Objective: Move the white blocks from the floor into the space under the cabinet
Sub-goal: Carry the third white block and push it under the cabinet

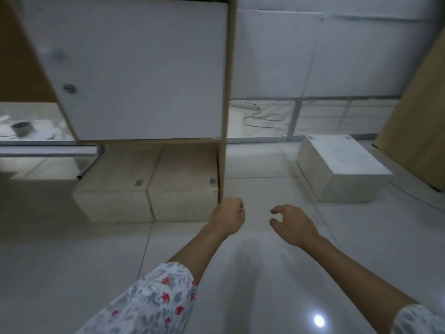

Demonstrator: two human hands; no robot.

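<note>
two white blocks [149,186] tucked under cabinet [134,68]; third block [342,165] remains on floor [72,273]; left hand [228,216] clenched empty, right hand [292,224] released.

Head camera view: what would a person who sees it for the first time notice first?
Two bare hands reach forward over the glossy white tiled floor: the left hand closed in a fist by the cabinet's wooden edge, the right hand open with fingers curled. Two pale rectangular blocks sit side by side under the white-doored wooden cabinet; a third white block stands alone at right.
</note>
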